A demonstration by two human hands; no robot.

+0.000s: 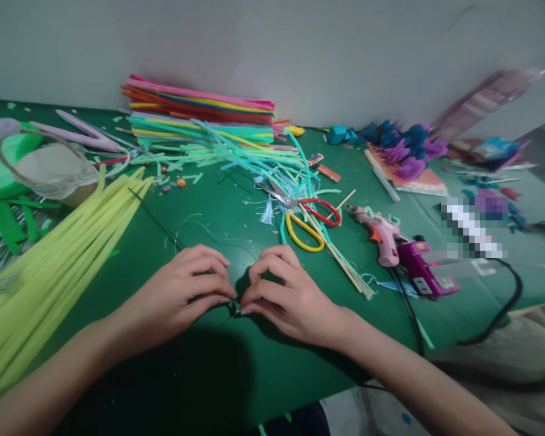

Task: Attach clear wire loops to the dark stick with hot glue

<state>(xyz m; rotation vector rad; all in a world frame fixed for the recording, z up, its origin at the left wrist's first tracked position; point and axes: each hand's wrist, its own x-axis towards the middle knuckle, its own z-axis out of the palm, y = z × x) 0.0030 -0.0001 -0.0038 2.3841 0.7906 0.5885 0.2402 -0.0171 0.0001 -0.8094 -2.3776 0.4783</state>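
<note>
My left hand [193,290] and my right hand [288,293] meet low over the green table, fingertips pinched close together. Between them is a small dark greenish piece [234,307], too small to name, gripped at both sides. A thin clear thread [204,227] curls on the table just beyond my fingers. Past my right hand lie scissors [300,209] with one red and one yellow handle loop, blades apart, resting on light blue tassels [267,212] and thin sticks [333,251].
Yellow pipe cleaners [72,260] fan out at the left. Bundled coloured pipe cleaners [200,106] lie along the wall. At right are a pink glue gun [379,233], a purple box [424,269] with a black cord [511,303], and blue and purple flowers [404,142].
</note>
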